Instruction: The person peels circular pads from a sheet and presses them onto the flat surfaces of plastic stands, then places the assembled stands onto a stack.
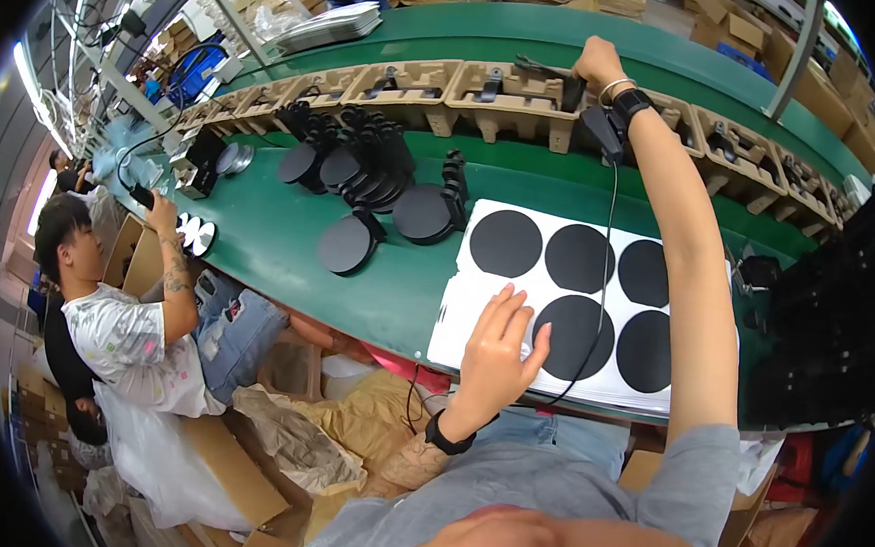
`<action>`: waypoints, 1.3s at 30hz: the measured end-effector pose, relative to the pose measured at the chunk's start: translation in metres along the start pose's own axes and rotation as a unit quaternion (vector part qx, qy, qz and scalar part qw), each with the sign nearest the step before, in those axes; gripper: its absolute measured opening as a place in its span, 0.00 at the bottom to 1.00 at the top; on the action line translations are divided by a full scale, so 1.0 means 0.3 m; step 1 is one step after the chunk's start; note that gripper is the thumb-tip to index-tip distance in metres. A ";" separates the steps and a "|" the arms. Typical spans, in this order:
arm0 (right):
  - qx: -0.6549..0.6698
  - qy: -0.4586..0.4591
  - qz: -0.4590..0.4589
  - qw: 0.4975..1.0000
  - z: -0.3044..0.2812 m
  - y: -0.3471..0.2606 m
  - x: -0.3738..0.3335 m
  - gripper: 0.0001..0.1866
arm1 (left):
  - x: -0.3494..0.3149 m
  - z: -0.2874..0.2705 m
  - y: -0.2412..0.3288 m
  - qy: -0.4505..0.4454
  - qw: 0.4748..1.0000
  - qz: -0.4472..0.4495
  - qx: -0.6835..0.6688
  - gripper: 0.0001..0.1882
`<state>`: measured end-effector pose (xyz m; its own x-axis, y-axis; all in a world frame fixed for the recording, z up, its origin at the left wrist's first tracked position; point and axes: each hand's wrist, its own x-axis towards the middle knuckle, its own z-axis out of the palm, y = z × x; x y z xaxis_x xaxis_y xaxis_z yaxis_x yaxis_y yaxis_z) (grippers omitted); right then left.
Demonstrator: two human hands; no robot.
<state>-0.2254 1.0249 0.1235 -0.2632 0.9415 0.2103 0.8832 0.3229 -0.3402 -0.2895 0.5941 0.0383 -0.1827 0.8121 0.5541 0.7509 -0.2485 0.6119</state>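
Note:
My left hand (498,342) lies with fingers spread on a white sheet (459,300) at the front of the bench. Rows of round black pads (505,244) cover that sheet. Stretched far forward, my right hand (599,65) closes on a dark part (572,93) at a brown moulded tray (466,87); its exact kind is hard to make out. Other black parts (491,84) sit in the tray's pockets. Left of the sheet stand several black round-based stands (347,243), some crowded together.
A thin black cable (608,244) hangs from a box on my right wrist across the sheet. At the left a co-worker (129,325) holds a black tool. The green bench (395,316) runs along, with a raised green shelf (533,24) behind the trays and a dark object (826,317) at right.

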 end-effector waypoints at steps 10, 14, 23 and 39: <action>-0.095 -0.166 -0.162 0.968 -0.001 -0.018 -0.041 0.19 | -0.007 0.001 -0.017 0.018 0.999 0.022 0.027 0.12; -0.181 -0.144 -0.172 0.957 0.103 0.038 -0.151 0.24 | 0.012 -0.001 0.032 0.014 1.000 0.021 0.017 0.12; -0.176 0.061 -0.196 0.963 -0.080 -0.061 -0.461 0.20 | 0.014 0.005 0.039 0.000 0.999 0.020 0.031 0.14; 0.071 -0.113 -0.399 0.907 -0.154 -0.163 -1.199 0.19 | 0.002 -0.014 0.042 -0.013 1.000 0.018 0.002 0.18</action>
<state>-0.1558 0.6661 0.1069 -0.8839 0.3926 0.2541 0.3212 0.9046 -0.2803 -0.2829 0.5894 0.0487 -0.1397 0.8162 0.5606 0.7597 -0.2748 0.5894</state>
